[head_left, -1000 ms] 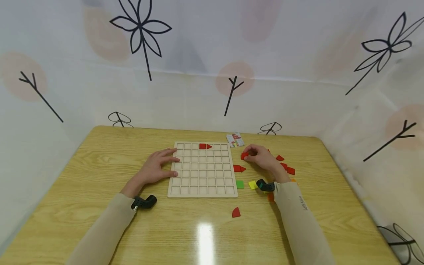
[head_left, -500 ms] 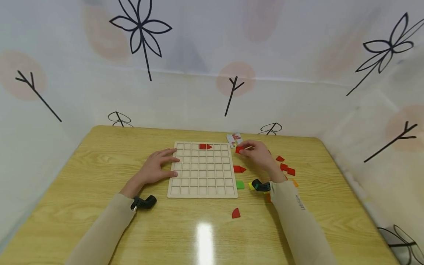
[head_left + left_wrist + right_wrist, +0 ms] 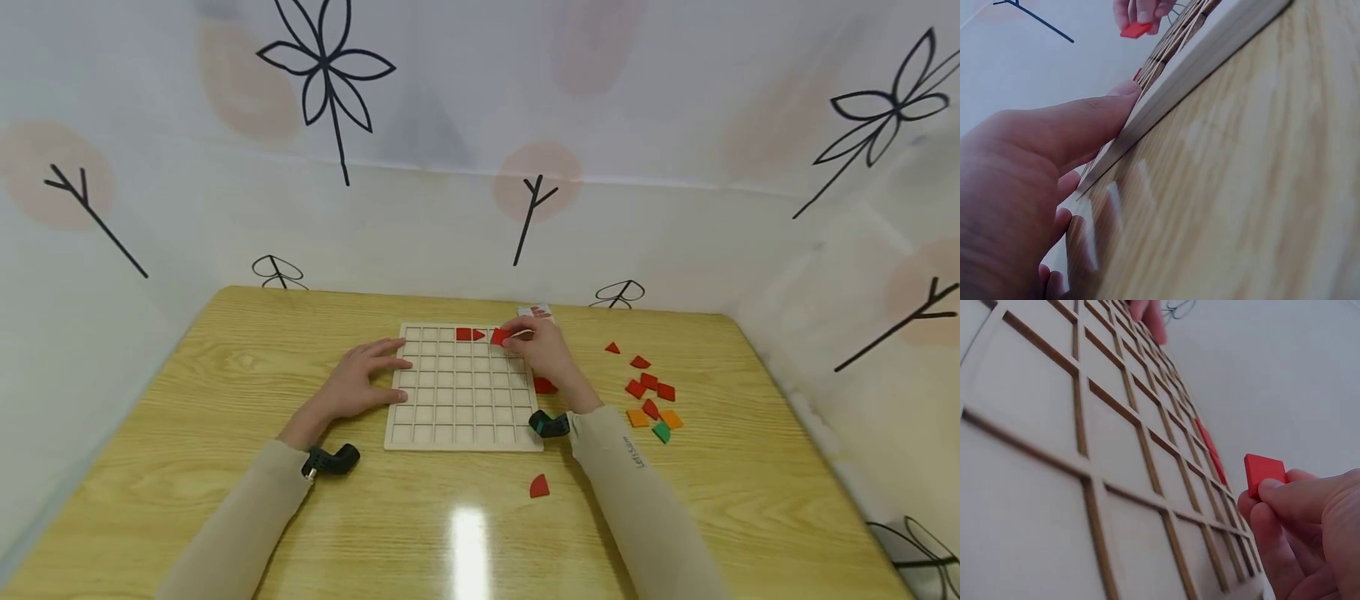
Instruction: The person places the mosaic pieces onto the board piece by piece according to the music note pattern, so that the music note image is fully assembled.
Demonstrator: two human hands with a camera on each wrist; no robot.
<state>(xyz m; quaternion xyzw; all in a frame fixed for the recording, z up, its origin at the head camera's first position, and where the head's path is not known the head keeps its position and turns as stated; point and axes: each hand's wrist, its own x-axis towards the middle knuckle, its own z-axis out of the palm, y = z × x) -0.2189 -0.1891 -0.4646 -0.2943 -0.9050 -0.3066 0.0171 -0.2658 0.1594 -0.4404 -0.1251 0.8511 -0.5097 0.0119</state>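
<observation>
Probably light: red tile (image 3: 498, 337) over the board (image 3: 444, 414) at one o'clock

The right hand (image 3: 546, 354) pinches it with fingers and thumb; seemingly stiff and smooth, best taken by its edges. The left hand (image 3: 356, 383), fingers spread, touches the board at nine o'clock. The right-wrist view shows the tile's thickness and its clearance, which the head view hides.

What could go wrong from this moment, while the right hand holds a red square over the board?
The held red square might slip, because the right hand pinches only part of it. When lowered, it could bump the nearby red triangle in the far row of the board. That hand may also brush the red piece beside the board's right edge.
</observation>
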